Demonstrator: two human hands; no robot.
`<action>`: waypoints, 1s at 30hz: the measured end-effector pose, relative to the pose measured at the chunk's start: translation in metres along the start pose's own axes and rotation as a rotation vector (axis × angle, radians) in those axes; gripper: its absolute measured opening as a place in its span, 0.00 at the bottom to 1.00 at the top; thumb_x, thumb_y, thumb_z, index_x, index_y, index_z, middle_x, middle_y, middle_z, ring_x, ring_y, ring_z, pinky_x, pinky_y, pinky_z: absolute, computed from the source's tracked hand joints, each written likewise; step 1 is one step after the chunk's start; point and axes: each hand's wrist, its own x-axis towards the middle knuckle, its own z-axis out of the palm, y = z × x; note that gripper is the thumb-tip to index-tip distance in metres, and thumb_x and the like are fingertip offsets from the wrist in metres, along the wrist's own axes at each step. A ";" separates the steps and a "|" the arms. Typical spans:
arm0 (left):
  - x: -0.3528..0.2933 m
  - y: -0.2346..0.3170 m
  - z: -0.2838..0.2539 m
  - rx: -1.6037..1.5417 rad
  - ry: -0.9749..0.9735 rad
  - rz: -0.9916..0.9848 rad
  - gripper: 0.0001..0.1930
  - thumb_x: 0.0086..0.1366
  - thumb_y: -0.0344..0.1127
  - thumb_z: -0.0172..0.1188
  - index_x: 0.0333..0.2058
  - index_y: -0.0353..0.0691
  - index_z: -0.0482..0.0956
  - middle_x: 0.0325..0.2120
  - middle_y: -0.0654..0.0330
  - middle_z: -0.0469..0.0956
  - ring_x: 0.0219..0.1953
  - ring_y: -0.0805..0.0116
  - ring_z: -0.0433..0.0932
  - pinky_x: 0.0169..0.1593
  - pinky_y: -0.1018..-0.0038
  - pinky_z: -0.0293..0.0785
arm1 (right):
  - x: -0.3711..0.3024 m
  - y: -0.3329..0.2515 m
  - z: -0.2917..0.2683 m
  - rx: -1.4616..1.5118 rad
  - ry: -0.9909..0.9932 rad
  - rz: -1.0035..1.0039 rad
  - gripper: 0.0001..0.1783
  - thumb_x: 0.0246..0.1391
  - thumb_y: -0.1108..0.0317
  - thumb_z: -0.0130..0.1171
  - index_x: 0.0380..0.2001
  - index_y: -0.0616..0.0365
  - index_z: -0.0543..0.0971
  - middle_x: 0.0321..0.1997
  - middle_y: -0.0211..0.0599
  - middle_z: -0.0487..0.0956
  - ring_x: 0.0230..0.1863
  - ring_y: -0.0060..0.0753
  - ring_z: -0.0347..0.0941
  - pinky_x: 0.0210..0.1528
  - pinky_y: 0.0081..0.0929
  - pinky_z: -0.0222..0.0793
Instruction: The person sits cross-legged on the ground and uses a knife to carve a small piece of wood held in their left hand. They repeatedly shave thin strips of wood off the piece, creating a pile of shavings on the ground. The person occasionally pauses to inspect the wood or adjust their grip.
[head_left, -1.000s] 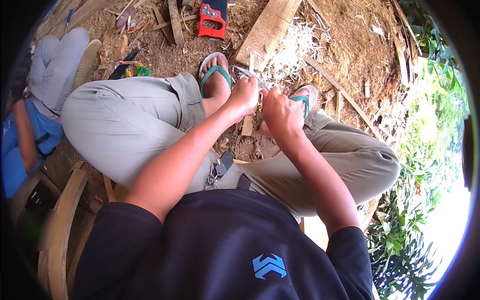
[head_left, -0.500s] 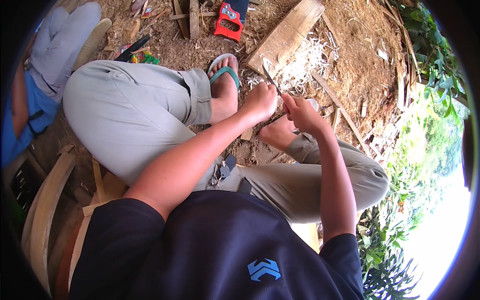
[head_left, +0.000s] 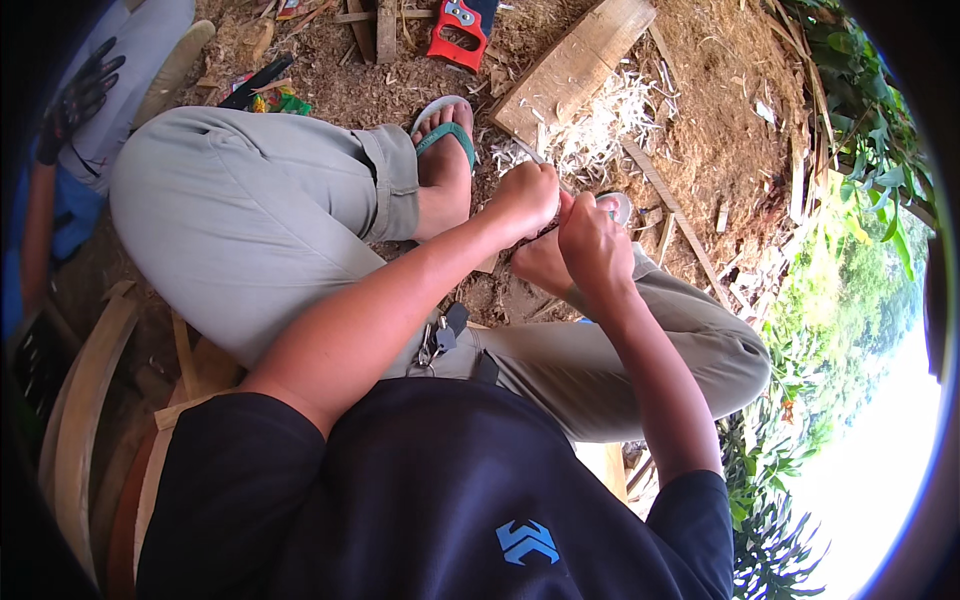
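Note:
My left hand (head_left: 527, 203) is closed in a fist above the ground, between my two feet. Just to its right, my right hand (head_left: 597, 240) is also closed, its thumb side close against the left fist. A thin grey knife blade (head_left: 533, 154) slants up and left past the left fist. It appears to run from my right hand, whose fingers hide the handle. What the left fist grips is hidden. Pale curled wood shavings (head_left: 610, 125) lie heaped just beyond the hands, beside a flat wooden board (head_left: 575, 70).
A red-handled saw (head_left: 461, 35) lies beyond my sandalled foot (head_left: 446, 165). A narrow wood strip (head_left: 680, 220) crosses the ground at right. At far left sits another person with a dark glove (head_left: 82, 100). Curved wooden pieces (head_left: 90, 400) stand at left; green plants (head_left: 850, 270) border the right.
My right hand has turned and drawn slightly nearer, its back now more upright. The blade shows less above the left fist. The other person's gloved hand has come into view.

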 end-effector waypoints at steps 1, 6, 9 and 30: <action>-0.016 0.021 -0.010 -0.174 -0.102 -0.139 0.25 0.69 0.42 0.37 0.34 0.22 0.77 0.24 0.41 0.79 0.30 0.54 0.81 0.28 0.59 0.76 | 0.000 -0.002 -0.001 0.020 0.016 0.005 0.25 0.69 0.51 0.39 0.33 0.63 0.73 0.34 0.63 0.77 0.31 0.62 0.79 0.29 0.50 0.76; -0.021 0.012 0.006 -0.252 -0.311 -0.142 0.14 0.68 0.36 0.37 0.30 0.33 0.66 0.13 0.60 0.62 0.12 0.72 0.58 0.13 0.71 0.54 | 0.020 0.017 0.021 -0.232 0.103 -0.162 0.22 0.68 0.56 0.42 0.30 0.63 0.76 0.26 0.49 0.82 0.34 0.50 0.83 0.35 0.37 0.80; -0.025 0.021 0.004 -0.379 -0.252 -0.142 0.10 0.68 0.34 0.36 0.28 0.38 0.62 0.14 0.65 0.59 0.12 0.76 0.54 0.13 0.74 0.52 | 0.058 0.061 0.066 -0.156 0.027 -0.054 0.25 0.69 0.53 0.38 0.30 0.62 0.76 0.29 0.56 0.81 0.35 0.54 0.82 0.37 0.43 0.79; 0.031 -0.021 -0.002 0.438 0.029 0.544 0.08 0.60 0.24 0.46 0.30 0.26 0.73 0.32 0.34 0.76 0.37 0.41 0.78 0.42 0.55 0.76 | 0.022 0.044 0.003 0.100 0.117 -0.140 0.22 0.68 0.51 0.42 0.29 0.57 0.72 0.17 0.52 0.76 0.22 0.58 0.75 0.26 0.52 0.69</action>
